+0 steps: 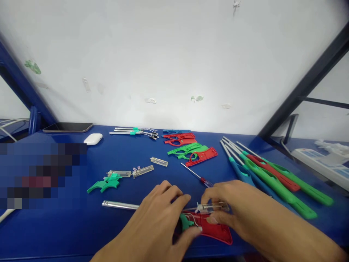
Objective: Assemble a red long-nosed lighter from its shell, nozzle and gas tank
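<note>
Near the table's front edge lies a red lighter shell half (218, 231), open side up, with a green trigger piece (186, 221) and thin white wires in it. My left hand (160, 214) is curled over the shell's left part, its fingers on the assembly; a silver metal tube (120, 205) sticks out to its left. Between the thumb and fingers of my right hand (231, 207) is a clear fuel tank (211, 207), held just above the shell. A screwdriver (195, 174) lies behind my hands.
Clear tanks (143, 171) and green triggers (109, 182) lie left of centre. Farther back are metal tubes with wires (133, 132) and coloured shell halves (203, 156). Assembled lighters (280, 182) lie at right. A phone (68, 127) and white case (93, 139) sit back left.
</note>
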Available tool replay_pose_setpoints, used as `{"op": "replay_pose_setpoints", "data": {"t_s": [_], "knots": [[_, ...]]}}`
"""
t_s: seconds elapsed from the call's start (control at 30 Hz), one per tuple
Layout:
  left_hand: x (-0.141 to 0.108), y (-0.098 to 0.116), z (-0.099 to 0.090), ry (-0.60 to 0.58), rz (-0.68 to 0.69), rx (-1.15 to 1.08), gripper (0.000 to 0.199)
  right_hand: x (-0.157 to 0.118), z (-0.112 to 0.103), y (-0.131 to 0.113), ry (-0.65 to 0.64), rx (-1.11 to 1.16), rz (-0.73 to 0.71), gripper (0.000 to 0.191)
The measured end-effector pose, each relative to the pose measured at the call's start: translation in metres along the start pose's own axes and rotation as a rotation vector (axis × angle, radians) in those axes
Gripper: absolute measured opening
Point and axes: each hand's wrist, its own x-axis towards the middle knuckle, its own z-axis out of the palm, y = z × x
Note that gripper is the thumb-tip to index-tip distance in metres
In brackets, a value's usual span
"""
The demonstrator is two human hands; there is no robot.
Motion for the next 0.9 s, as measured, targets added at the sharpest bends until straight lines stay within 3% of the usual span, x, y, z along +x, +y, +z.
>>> {"op": "replay_pose_setpoints", "data": {"t_s": [0.07, 0.2, 0.47, 0.7, 0.9], "knots": [[0.0, 0.003, -0.003, -0.084, -0.024, 0.036, 0.056, -0.001, 0.002, 0.002, -0.012, 0.007, 0.027, 0.02], [0.004, 0.006, -0.005, -0.236, -0.112, -0.011, 0.036, -0.002, 0.005, 0.008, -0.045, 0.019, 0.054, 0.015], [0.004, -0.003, 0.003, -0.172, -0.103, -0.081, 0.013, -0.002, 0.01, 0.011, -0.029, -0.02, 0.001, 0.016], [0.0, -0.008, 0.014, -0.116, -0.073, -0.094, 0.013, -0.023, 0.044, 0.034, 0.328, 0.143, -0.163, 0.015], [-0.001, -0.008, 0.016, -0.065, -0.055, -0.083, 0.016, -0.024, 0.059, 0.044, 0.479, 0.149, -0.253, 0.027]]}}
